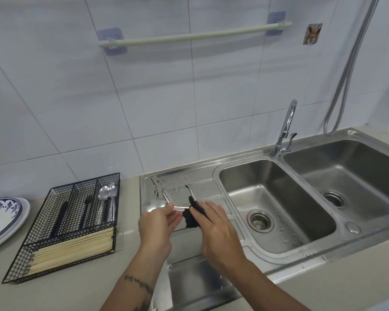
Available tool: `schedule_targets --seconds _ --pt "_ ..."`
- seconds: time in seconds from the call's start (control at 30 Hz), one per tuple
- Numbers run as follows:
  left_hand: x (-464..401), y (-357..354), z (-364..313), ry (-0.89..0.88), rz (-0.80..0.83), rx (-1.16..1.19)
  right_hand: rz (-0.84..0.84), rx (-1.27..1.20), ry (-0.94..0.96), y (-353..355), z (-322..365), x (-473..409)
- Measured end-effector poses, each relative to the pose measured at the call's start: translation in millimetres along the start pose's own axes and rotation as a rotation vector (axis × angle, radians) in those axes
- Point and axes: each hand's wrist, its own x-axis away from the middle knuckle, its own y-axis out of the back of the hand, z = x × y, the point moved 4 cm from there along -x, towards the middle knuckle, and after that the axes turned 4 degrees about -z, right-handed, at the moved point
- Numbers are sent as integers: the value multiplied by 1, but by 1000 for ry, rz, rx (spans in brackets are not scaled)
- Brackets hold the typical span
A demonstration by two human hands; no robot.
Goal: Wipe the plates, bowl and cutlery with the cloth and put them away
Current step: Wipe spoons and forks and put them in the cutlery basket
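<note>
The spoon (157,204) sits just left of centre in the frame, its bowl pinched in the grip of the left hand (154,225) while its handle runs rightward into the dark cloth (192,215). The right hand (213,230) closes the cloth around that handle. Both hands hover over the steel drainboard (202,187), where a fork (188,187) and other cutlery (157,187) lie beyond the fingers, apparently waiting to be wiped. At lower left on the tabletop (76,292) stands a black wire cutlery tray (61,225) already holding two spoons (108,196); stacked plates (2,218) rest at the far left edge. Cutlery wiping seems in hand. Next, the spoon likely needs carrying left to the tray's spoon compartment.
</note>
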Motion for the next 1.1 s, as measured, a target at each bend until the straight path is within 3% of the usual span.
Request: schedule_targets --seconds 0.3,0.53,0.77,0.93,1.1 --pt "5 2 3 127 196 165 14 -21 -52 13 -9 -18" --pt "6 10 -3 -34 457 145 39 10 -32 30 -23 -21" --pt "3 16 0 -172 191 -55 -79 28 32 39 -12 -26" --pt "5 2 -3 -113 100 -9 -53 40 197 13 16 -16" --pt "-10 18 -8 -13 17 45 71 152 3 3 -6 -4"
